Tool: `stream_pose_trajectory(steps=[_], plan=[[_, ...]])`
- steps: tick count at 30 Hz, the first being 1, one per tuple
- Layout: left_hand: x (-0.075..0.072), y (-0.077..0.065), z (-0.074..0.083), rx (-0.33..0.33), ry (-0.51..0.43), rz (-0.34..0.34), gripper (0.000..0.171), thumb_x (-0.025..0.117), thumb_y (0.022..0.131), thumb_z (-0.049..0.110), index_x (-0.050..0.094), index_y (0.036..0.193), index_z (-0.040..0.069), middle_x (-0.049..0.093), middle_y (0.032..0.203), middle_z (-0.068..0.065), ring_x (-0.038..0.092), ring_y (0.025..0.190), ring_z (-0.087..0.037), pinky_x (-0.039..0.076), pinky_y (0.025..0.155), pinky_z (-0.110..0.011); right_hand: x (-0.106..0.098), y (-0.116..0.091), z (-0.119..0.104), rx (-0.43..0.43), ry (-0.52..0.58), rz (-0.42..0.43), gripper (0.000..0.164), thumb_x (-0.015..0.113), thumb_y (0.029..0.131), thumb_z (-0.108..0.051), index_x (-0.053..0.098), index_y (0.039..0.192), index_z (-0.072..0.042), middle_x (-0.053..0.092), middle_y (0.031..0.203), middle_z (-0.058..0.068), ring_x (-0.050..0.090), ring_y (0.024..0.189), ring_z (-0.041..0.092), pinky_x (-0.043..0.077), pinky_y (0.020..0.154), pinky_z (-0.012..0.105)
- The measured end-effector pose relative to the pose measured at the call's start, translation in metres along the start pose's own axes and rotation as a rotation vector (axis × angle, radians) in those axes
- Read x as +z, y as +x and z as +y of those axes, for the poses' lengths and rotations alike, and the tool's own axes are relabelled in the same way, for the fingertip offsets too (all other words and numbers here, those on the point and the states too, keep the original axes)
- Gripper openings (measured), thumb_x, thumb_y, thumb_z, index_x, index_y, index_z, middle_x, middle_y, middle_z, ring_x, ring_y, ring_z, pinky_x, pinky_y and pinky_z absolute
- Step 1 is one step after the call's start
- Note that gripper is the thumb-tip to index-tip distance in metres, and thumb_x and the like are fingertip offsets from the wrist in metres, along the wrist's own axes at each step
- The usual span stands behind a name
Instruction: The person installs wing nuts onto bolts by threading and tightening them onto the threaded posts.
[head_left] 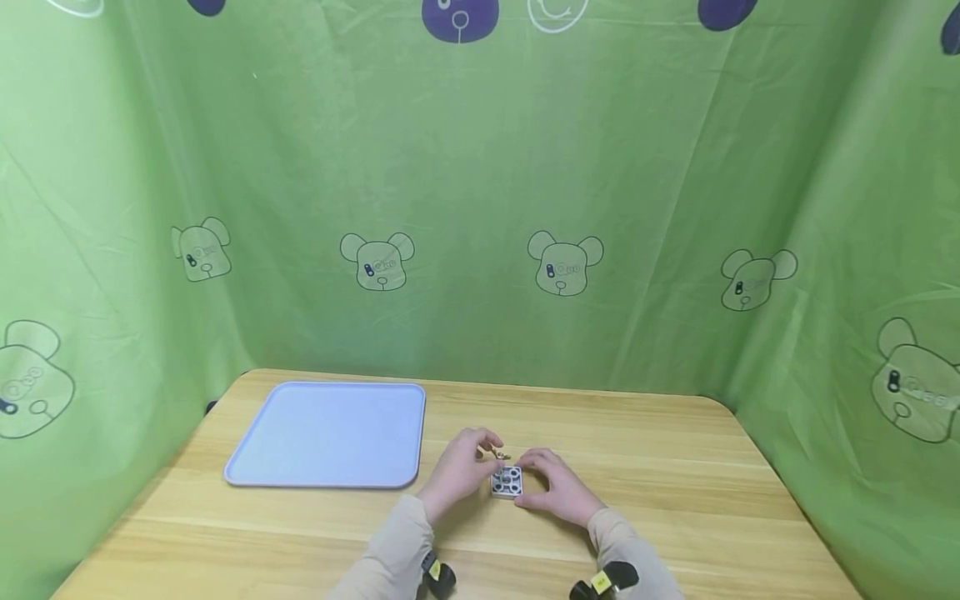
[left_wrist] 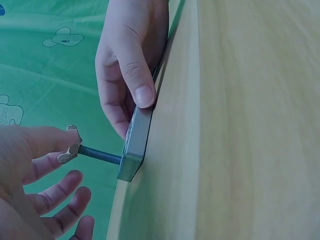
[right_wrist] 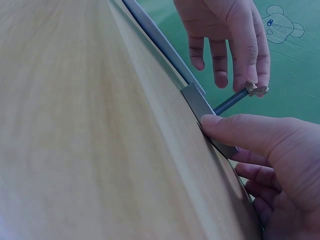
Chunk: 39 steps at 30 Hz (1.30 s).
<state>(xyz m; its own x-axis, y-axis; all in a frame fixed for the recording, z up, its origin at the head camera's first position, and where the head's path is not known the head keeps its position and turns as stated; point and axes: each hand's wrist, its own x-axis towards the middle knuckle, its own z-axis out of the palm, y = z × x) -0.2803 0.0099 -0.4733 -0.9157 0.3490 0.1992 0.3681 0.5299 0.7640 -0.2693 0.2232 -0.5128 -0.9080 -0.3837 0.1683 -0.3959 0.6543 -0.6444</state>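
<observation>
A small square metal block (head_left: 507,494) with round holes in its top lies flat on the wooden table. From its top stands a wing screw (left_wrist: 100,154), its threaded shank upright with the tip at the block and brass-coloured wings at the free end. My left hand (head_left: 457,469) pinches those wings between thumb and forefinger, the other fingers spread loosely, as the left wrist view shows. On the block's right side my right hand (head_left: 561,492) grips it, thumb on the near edge (right_wrist: 211,119) and fingers round the far side.
A pale blue rectangular tray (head_left: 330,437) lies on the table (head_left: 645,450) to the left of my hands. Green curtains (head_left: 465,325) printed with bear heads surround the table at the back and both sides.
</observation>
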Motion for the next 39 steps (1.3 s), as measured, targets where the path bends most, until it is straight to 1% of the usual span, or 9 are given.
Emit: stream_pose_trajectory(steps=[10, 16, 19, 25, 28, 31, 34, 39], plan=[[0.0, 0.001, -0.003, 0.036, 0.036, -0.015, 0.014, 0.069, 0.087, 0.016, 0.069, 0.101, 0.015, 0.064, 0.104, -0.005, 0.061, 0.097, -0.026, 0.05, 0.084, -0.034, -0.001, 0.0, -0.001, -0.001, 0.013, -0.004, 0.057, 0.079, 0.076, -0.037, 0.061, 0.121, -0.007, 0.054, 0.132, 0.015, 0.048, 0.127, 0.039, 0.034, 0.108, 0.062], [-0.001, 0.001, -0.003, 0.053, 0.05, -0.037, 0.013, 0.066, 0.089, 0.015, 0.068, 0.102, 0.013, 0.067, 0.104, -0.007, 0.061, 0.097, -0.025, 0.05, 0.084, -0.034, 0.0, 0.0, -0.001, -0.01, 0.012, 0.0, 0.058, 0.079, 0.075, -0.036, 0.061, 0.121, -0.007, 0.054, 0.132, 0.015, 0.048, 0.127, 0.039, 0.034, 0.108, 0.062], [-0.002, 0.001, -0.003, 0.046, 0.049, -0.054, 0.013, 0.064, 0.091, 0.015, 0.068, 0.103, 0.014, 0.067, 0.104, -0.006, 0.061, 0.097, -0.023, 0.05, 0.084, -0.033, 0.0, 0.0, 0.0, -0.015, 0.009, 0.003, 0.058, 0.08, 0.075, -0.037, 0.062, 0.121, -0.007, 0.054, 0.132, 0.015, 0.049, 0.126, 0.038, 0.034, 0.108, 0.062], [-0.002, 0.002, -0.005, 0.048, 0.049, -0.064, 0.014, 0.063, 0.092, 0.015, 0.067, 0.105, 0.014, 0.066, 0.104, -0.006, 0.061, 0.096, -0.021, 0.05, 0.084, -0.032, 0.0, 0.0, 0.001, -0.014, 0.012, 0.003, 0.057, 0.08, 0.075, -0.037, 0.062, 0.12, -0.008, 0.055, 0.131, 0.014, 0.049, 0.125, 0.038, 0.034, 0.107, 0.062], [-0.003, 0.002, -0.004, 0.04, 0.006, -0.071, 0.018, 0.063, 0.092, 0.015, 0.066, 0.11, 0.012, 0.066, 0.105, -0.008, 0.061, 0.094, -0.02, 0.05, 0.083, -0.033, 0.001, 0.0, 0.001, -0.01, 0.016, -0.002, 0.057, 0.08, 0.075, -0.038, 0.062, 0.12, -0.008, 0.054, 0.131, 0.014, 0.049, 0.125, 0.038, 0.035, 0.107, 0.062], [-0.007, 0.001, -0.003, 0.014, -0.08, -0.071, 0.026, 0.066, 0.09, 0.015, 0.063, 0.116, 0.011, 0.065, 0.106, -0.011, 0.061, 0.092, -0.021, 0.05, 0.081, -0.035, 0.001, 0.0, 0.001, -0.007, 0.018, -0.004, 0.057, 0.08, 0.075, -0.037, 0.062, 0.121, -0.008, 0.054, 0.131, 0.014, 0.049, 0.125, 0.039, 0.035, 0.107, 0.063], [-0.01, 0.002, -0.002, -0.015, -0.158, -0.056, 0.031, 0.069, 0.088, 0.016, 0.062, 0.118, 0.009, 0.065, 0.107, -0.012, 0.06, 0.09, -0.019, 0.05, 0.08, -0.034, 0.001, 0.001, 0.001, -0.01, 0.019, 0.003, 0.058, 0.08, 0.075, -0.037, 0.062, 0.121, -0.007, 0.054, 0.131, 0.014, 0.049, 0.125, 0.039, 0.035, 0.107, 0.062], [-0.011, 0.003, 0.0, -0.033, -0.183, -0.024, 0.034, 0.071, 0.086, 0.018, 0.062, 0.117, 0.008, 0.063, 0.102, -0.01, 0.057, 0.087, -0.015, 0.048, 0.077, -0.03, 0.001, 0.001, 0.001, -0.004, 0.005, 0.006, 0.058, 0.08, 0.075, -0.037, 0.061, 0.121, -0.008, 0.054, 0.131, 0.015, 0.049, 0.125, 0.039, 0.035, 0.106, 0.063]])
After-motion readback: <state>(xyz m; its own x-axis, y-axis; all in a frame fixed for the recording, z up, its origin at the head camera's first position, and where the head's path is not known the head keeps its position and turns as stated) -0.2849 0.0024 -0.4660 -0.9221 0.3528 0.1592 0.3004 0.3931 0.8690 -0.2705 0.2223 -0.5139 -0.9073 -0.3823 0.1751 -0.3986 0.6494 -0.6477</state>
